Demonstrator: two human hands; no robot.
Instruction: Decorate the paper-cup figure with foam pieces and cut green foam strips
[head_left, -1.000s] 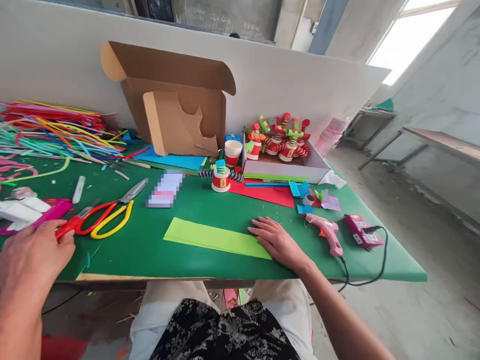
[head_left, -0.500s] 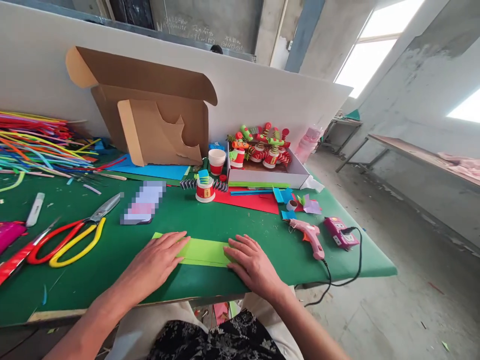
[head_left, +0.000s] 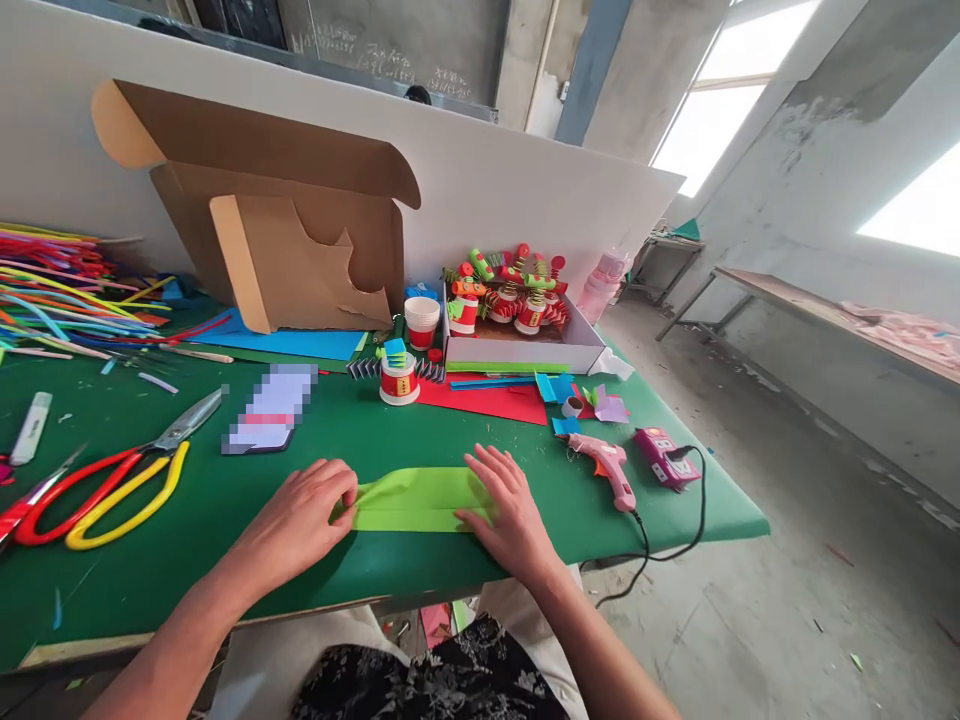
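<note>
A strip of light green paper [head_left: 420,498] with a lengthwise crease lies on the green table near its front edge. My left hand [head_left: 315,505] is closed on the strip's left end, thumb against fingers, and the paper bulges up a little there. On the right end my right hand [head_left: 506,510] rests with fingers spread, pressing the paper to the table. Behind the strip stands a red and white paper cup figure [head_left: 400,380] with pleated dark arms and folded blue and green paper on top.
Red-and-yellow-handled scissors [head_left: 142,470] and a phone [head_left: 270,410] lie to the left. A pink glue gun [head_left: 606,465] with its cord and a purple power box [head_left: 664,460] sit right. Behind are a white box [head_left: 525,355] of cup figures, stacked cups [head_left: 422,320] and an opened cardboard box [head_left: 285,240].
My left hand has gone from lying flat on the paper to pinching its left end, lifting it slightly. The right hand still presses the other end. The view has shifted slightly right.
</note>
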